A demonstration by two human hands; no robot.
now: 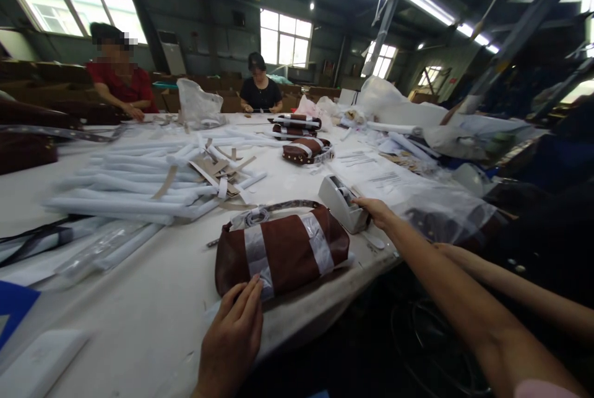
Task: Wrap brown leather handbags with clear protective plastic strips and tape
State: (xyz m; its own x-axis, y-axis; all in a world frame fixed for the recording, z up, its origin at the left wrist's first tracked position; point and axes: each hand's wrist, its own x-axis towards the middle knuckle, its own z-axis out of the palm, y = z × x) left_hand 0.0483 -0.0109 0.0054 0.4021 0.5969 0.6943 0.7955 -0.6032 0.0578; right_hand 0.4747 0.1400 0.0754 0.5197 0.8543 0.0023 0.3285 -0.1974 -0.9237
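A brown handbag (290, 249) lies near the table's front edge, with two pale shiny strips (257, 254) wrapped around it and its strap along the back. My left hand (234, 330) rests on the lower front of the left strip, fingers stretched out and lying together. To the right of the bag stands a grey-white tape dispenser (338, 205). At its front end, my right hand (378, 211) is closed in a pinch on the tape; the fingertips are small and partly hidden.
White padding rolls (125, 207) and cardboard strips (218, 169) lie left of the bag. More wrapped brown bags (306, 150) lie further back. Another person's forearm (510, 283) reaches in from the right beside plastic bags (445, 206). Two people sit across the table (139, 311).
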